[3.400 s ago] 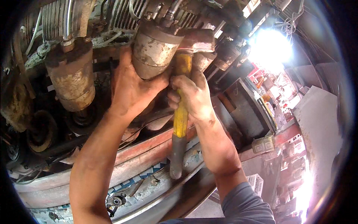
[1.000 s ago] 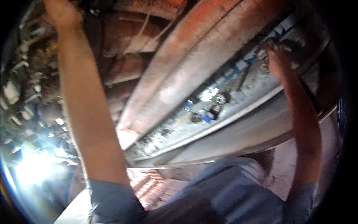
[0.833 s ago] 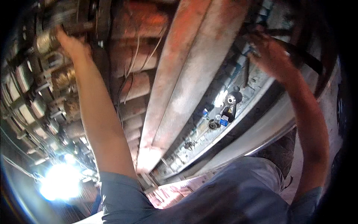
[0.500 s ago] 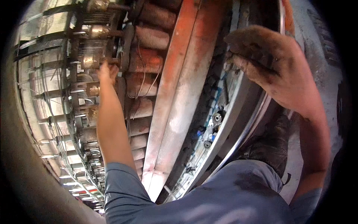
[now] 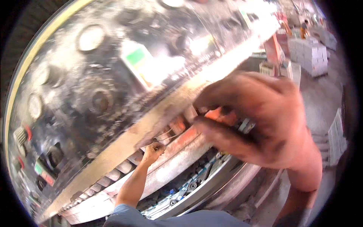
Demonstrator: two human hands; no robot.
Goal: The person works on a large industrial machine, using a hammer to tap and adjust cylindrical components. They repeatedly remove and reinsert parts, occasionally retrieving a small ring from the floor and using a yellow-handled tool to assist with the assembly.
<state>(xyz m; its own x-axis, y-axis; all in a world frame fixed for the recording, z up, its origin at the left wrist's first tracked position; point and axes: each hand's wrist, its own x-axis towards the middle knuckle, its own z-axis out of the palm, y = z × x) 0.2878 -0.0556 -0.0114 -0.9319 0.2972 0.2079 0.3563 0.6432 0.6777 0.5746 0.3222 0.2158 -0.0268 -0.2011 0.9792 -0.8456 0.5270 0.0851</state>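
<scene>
Two bare hands work at a big round machine, and much of the scene is blurred. Nearest the camera, the right hand [image 5: 261, 125] fills the right half of the view, smeared by motion; its fingers [image 5: 223, 138] curl inward, but whether its grip is closed on anything I cannot tell, since the palm side is hidden. Its forearm runs down to the lower right edge, where a grey sleeve [image 5: 295, 219] is cut off.

Below, a blue-grey garment [image 5: 181, 219] crosses the bottom edge. From it the left forearm rises to the left hand [image 5: 153, 150], small and farther off, its fingers pinched shut against a thin part at the lower edge of a long, dull metal band [image 5: 124, 142]; the part itself is too small to make out.

Under that band sit a row of pale, stubby cylinders [image 5: 121, 168], then a curved, rusty orange-red ring [image 5: 177, 159], and a grey channel [image 5: 189, 187] holding small blue and dark fittings.

Above the band, the machine's shiny curved metal face [image 5: 94, 87] carries round caps and a green and white label [image 5: 140, 62], partly washed out by glare.

Far off at the upper right, stacked pale blocks [image 5: 312, 56] stand on a grey floor [image 5: 321, 94].
</scene>
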